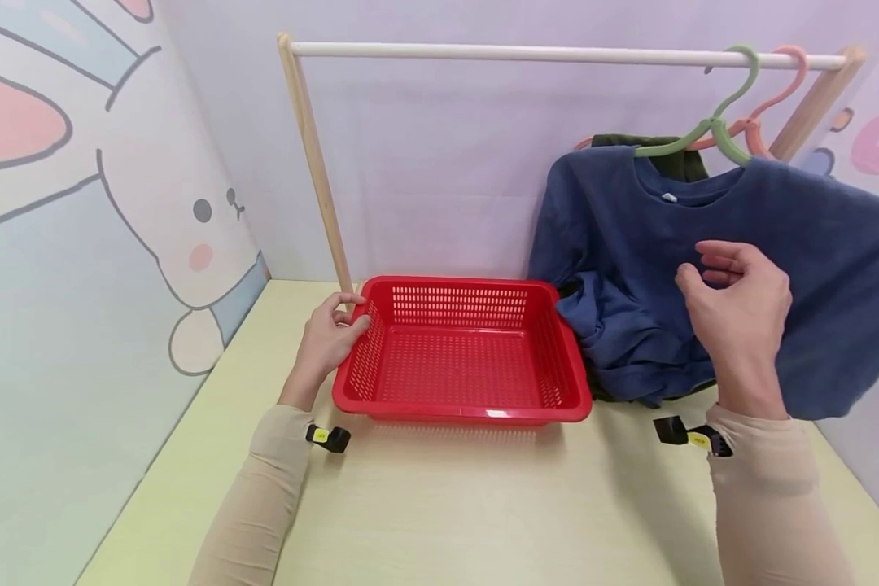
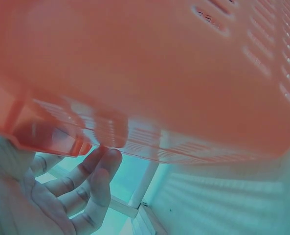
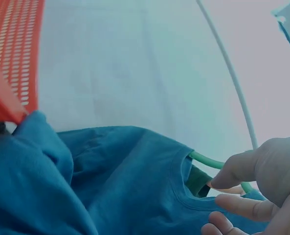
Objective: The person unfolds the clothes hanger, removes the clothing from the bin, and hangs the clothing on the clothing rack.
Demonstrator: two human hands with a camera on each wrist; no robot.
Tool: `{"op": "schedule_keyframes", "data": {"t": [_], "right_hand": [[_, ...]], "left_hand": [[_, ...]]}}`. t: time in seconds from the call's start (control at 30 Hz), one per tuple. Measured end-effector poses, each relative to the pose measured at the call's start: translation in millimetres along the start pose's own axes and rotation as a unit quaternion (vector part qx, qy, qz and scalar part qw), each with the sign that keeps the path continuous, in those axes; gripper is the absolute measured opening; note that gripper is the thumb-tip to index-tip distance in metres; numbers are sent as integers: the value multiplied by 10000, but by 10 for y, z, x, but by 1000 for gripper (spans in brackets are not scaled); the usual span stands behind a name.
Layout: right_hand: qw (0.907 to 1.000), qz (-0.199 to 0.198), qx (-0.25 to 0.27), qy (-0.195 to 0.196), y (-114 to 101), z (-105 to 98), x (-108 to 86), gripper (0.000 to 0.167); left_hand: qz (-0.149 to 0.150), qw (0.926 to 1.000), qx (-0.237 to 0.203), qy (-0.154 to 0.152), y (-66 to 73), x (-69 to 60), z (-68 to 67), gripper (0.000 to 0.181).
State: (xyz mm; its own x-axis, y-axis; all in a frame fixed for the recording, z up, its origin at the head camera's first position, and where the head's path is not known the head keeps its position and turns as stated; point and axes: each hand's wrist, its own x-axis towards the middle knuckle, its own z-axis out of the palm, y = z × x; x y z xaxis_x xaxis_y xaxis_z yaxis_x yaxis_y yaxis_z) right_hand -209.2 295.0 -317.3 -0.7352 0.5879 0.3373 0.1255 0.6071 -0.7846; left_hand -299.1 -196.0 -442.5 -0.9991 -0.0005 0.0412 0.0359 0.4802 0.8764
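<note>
At its left rim, a red plastic basket (image 1: 454,366) is held by my left hand (image 1: 327,340), the thumb over the inner side. From below, the left wrist view shows the fingers of that hand (image 2: 78,191) along the outside of the basket (image 2: 149,73). My right hand (image 1: 743,305) hovers in front of a dark blue T-shirt (image 1: 703,220), its fingers loosely bent around nothing. The T-shirt hangs on a green hanger (image 1: 718,130), its lower left part bunched up beside the basket. In the right wrist view the right hand (image 3: 267,186) is near the shirt's neckline.
A white rail (image 1: 520,54) on wooden posts (image 1: 315,163) spans the back. Behind the green hanger is a pink hanger (image 1: 794,73) with a dark green garment (image 1: 684,165). The pale tabletop (image 1: 476,513) lies under the basket. A cartoon-printed wall (image 1: 66,309) stands at the left.
</note>
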Motion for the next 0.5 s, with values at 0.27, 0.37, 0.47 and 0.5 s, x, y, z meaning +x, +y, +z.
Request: {"op": "schedule_keyframes", "data": {"t": [0.27, 0.37, 0.47, 0.5], "right_hand": [[9967, 323, 737, -123, 104, 32, -49, 40], [9963, 342, 751, -223, 142, 68, -57, 40], [9967, 194, 738, -282, 151, 110, -46, 39], [9967, 124, 743, -298, 148, 123, -38, 39]], "left_hand": [[2, 10000, 47, -14, 0, 21, 27, 39], [-57, 10000, 54, -48, -8, 22, 23, 40], [-110, 9999, 50, -66, -6, 28, 9, 40], [-113, 9999, 57, -62, -4, 32, 2, 40]]}}
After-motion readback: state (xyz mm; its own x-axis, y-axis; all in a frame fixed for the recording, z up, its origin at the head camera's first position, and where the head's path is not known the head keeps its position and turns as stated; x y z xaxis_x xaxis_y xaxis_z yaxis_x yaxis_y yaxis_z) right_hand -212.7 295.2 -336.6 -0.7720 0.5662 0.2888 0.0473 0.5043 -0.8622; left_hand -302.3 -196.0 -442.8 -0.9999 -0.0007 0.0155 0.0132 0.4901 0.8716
